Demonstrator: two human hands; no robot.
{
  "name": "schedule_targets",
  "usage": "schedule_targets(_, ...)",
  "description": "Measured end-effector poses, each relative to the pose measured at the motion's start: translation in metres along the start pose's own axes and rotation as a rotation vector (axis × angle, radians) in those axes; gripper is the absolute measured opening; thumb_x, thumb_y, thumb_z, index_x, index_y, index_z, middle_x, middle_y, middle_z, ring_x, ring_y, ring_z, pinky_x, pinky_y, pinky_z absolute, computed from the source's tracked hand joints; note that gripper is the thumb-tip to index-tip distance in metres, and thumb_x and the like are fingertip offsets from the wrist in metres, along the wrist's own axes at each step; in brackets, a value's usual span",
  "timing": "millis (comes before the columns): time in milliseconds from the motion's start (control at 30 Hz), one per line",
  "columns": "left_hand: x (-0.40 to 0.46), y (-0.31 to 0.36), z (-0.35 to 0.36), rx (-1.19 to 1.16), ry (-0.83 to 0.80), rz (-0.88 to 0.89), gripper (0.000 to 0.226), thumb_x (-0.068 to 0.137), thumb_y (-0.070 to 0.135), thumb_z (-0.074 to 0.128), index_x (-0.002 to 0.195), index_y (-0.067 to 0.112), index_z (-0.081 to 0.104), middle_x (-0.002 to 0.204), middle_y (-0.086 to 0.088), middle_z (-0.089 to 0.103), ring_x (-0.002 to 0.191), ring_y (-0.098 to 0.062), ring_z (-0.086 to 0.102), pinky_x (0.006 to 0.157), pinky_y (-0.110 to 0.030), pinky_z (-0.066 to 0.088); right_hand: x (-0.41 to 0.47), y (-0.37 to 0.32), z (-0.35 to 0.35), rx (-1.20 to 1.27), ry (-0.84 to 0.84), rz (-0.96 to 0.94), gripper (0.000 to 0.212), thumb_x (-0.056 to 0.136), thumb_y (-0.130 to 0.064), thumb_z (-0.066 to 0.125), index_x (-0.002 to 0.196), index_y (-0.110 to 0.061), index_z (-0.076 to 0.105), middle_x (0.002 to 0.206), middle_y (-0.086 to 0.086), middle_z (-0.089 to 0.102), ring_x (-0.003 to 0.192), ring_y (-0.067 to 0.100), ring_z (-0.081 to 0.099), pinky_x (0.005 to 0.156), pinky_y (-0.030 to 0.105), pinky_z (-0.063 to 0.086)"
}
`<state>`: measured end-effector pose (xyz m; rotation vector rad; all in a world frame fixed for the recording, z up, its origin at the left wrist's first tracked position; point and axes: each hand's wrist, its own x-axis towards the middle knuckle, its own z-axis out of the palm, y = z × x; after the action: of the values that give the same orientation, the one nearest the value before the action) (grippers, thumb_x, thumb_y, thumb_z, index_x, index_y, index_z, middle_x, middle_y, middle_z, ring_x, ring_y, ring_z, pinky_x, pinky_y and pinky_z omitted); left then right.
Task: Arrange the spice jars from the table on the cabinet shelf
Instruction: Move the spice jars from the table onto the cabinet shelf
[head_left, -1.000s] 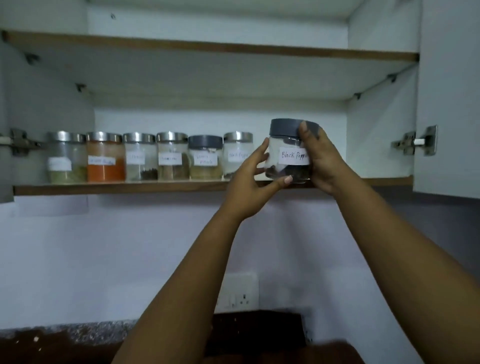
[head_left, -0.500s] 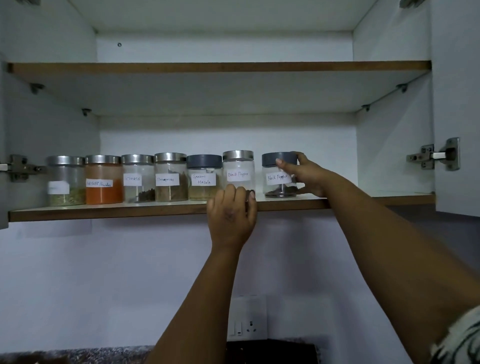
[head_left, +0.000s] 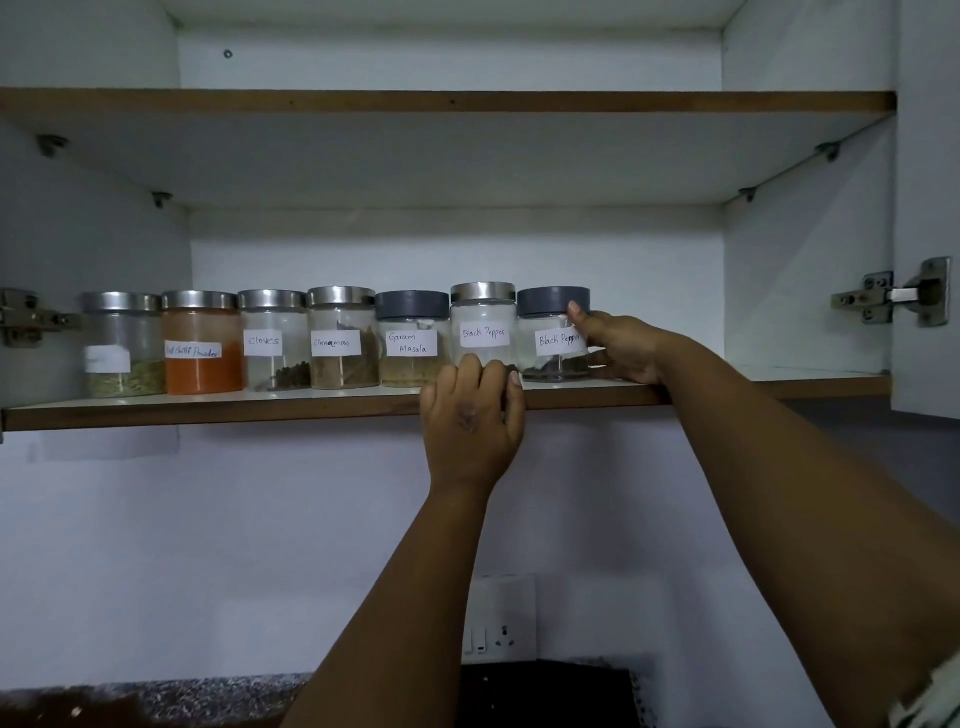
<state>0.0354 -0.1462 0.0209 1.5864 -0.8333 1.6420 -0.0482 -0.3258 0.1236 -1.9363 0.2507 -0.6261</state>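
Several labelled glass spice jars stand in a row on the lower cabinet shelf (head_left: 260, 406). The rightmost one, a grey-lidded "Black Pepper" jar (head_left: 551, 332), stands on the shelf against a silver-lidded "Black Pepper" jar (head_left: 483, 325). My right hand (head_left: 621, 345) wraps the grey-lidded jar from its right side, with the index finger on the lid. In front of the silver-lidded jar, my left hand (head_left: 474, 415) hooks its fingers over the shelf's front edge, fingertips at the jar's base. Left of these stand the garam masala jar (head_left: 412, 338), cinnamon jar (head_left: 340, 338) and cloves jar (head_left: 271, 340).
The shelf is bare to the right of the jars up to the cabinet side wall (head_left: 805, 270). The upper shelf (head_left: 447, 101) holds nothing I can see. An open door with a hinge (head_left: 893, 299) hangs at the right. A wall socket (head_left: 498, 618) sits below.
The grey-lidded jar, held in the air by both hands a second ago, now stands on the shelf and has slid left against its neighbour. My left hand dropped to the shelf edge.
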Motion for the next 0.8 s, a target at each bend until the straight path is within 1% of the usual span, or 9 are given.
schedule_targets(100, 0.0008, 0.0001, -0.0014, -0.010, -0.012, -0.007, 0.022, 0.094, 0.028, 0.049, 0.076, 0.016, 0.054, 0.075, -0.001, 0.047, 0.070, -0.018, 0.042, 0.067, -0.029, 0.020, -0.0015, -0.0002, -0.0003, -0.005, 0.001, -0.005, 0.062, 0.094, -0.058, 0.043, 0.139, -0.016, 0.044, 0.126, 0.002, 0.058, 0.114, 0.024, 0.058, 0.101, 0.037, 0.045)
schedule_targets(233, 0.0003, -0.0002, -0.0015, -0.010, -0.024, -0.007, 0.022, 0.095, 0.028, 0.049, 0.077, 0.016, 0.054, 0.076, -0.001, 0.048, 0.070, -0.019, 0.042, 0.067, -0.028, 0.021, -0.0030, -0.0003, -0.0013, 0.011, 0.007, -0.003, 0.060, 0.095, -0.056, 0.044, 0.139, -0.015, 0.045, 0.132, 0.005, 0.056, 0.116, 0.026, 0.057, 0.104, 0.039, 0.045)
schedule_targets(333, 0.0001, -0.0011, -0.0017, -0.023, -0.030, -0.001, 0.022, 0.095, 0.028, 0.048, 0.078, 0.016, 0.055, 0.076, -0.001, 0.048, 0.070, -0.019, 0.043, 0.067, -0.029, 0.023, -0.0060, -0.0015, -0.0009, 0.025, 0.007, -0.003, 0.058, 0.096, -0.054, 0.043, 0.139, -0.015, 0.046, 0.130, 0.005, 0.056, 0.113, 0.025, 0.058, 0.097, 0.035, 0.047)
schedule_targets(433, 0.0004, -0.0012, -0.0017, -0.031, -0.031, 0.000, 0.023, 0.095, 0.029, 0.047, 0.078, 0.016, 0.055, 0.076, -0.001, 0.048, 0.070, -0.019, 0.043, 0.067, -0.029, 0.025, -0.0069, -0.0008, -0.0025, 0.061, 0.003, -0.007, 0.056, 0.096, -0.052, 0.045, 0.137, -0.015, 0.048, 0.131, 0.007, 0.057, 0.109, 0.025, 0.060, 0.093, 0.035, 0.050)
schedule_targets(533, 0.0005, -0.0012, -0.0016, -0.030, -0.033, -0.007, 0.023, 0.095, 0.028, 0.048, 0.078, 0.016, 0.055, 0.076, -0.002, 0.048, 0.070, -0.019, 0.043, 0.067, -0.029, 0.027, -0.0086, -0.0018, -0.0023, 0.049, -0.008, -0.008, 0.055, 0.097, -0.052, 0.043, 0.139, -0.017, 0.046, 0.131, 0.005, 0.057, 0.108, 0.023, 0.060, 0.083, 0.029, 0.050)
schedule_targets(567, 0.0004, -0.0015, -0.0012, -0.028, -0.030, -0.007, 0.022, 0.094, 0.028, 0.048, 0.077, 0.016, 0.055, 0.076, -0.002, 0.048, 0.070, -0.019, 0.043, 0.067, -0.029, 0.026, -0.0090, -0.0019, -0.0023, 0.046, -0.013, -0.005, 0.055, 0.097, -0.052, 0.043, 0.139, -0.017, 0.046, 0.132, 0.005, 0.056, 0.109, 0.023, 0.060, 0.081, 0.028, 0.050)
schedule_targets(633, 0.0006, -0.0017, -0.0004, -0.027, -0.026, -0.006, 0.021, 0.094, 0.028, 0.049, 0.077, 0.016, 0.055, 0.076, -0.001, 0.049, 0.071, -0.018, 0.043, 0.067, -0.028, 0.024, -0.0089, -0.0017, -0.0030, 0.044, -0.012, -0.006, 0.055, 0.096, -0.052, 0.044, 0.138, -0.017, 0.047, 0.133, 0.005, 0.056, 0.113, 0.024, 0.059, 0.085, 0.030, 0.050)
schedule_targets(733, 0.0021, -0.0014, -0.0001, -0.024, -0.024, -0.010, 0.020, 0.092, 0.027, 0.051, 0.076, 0.016, 0.054, 0.076, -0.001, 0.049, 0.070, -0.019, 0.043, 0.067, -0.028, 0.022, -0.0070, -0.0004, -0.0061, 0.046, -0.018, 0.003, 0.054, 0.095, -0.055, 0.045, 0.136, -0.020, 0.050, 0.136, 0.007, 0.056, 0.119, 0.025, 0.056, 0.102, 0.037, 0.045)
schedule_targets(800, 0.0016, -0.0016, -0.0003, -0.018, -0.025, -0.012, 0.020, 0.092, 0.027, 0.051, 0.076, 0.016, 0.054, 0.075, -0.001, 0.049, 0.070, -0.019, 0.043, 0.067, -0.029, 0.023, -0.0090, -0.0015, -0.0073, 0.057, -0.012, 0.018, 0.063, 0.091, -0.063, 0.045, 0.141, -0.024, 0.044, 0.140, 0.009, 0.052, 0.126, 0.026, 0.051, 0.111, 0.043, 0.037)
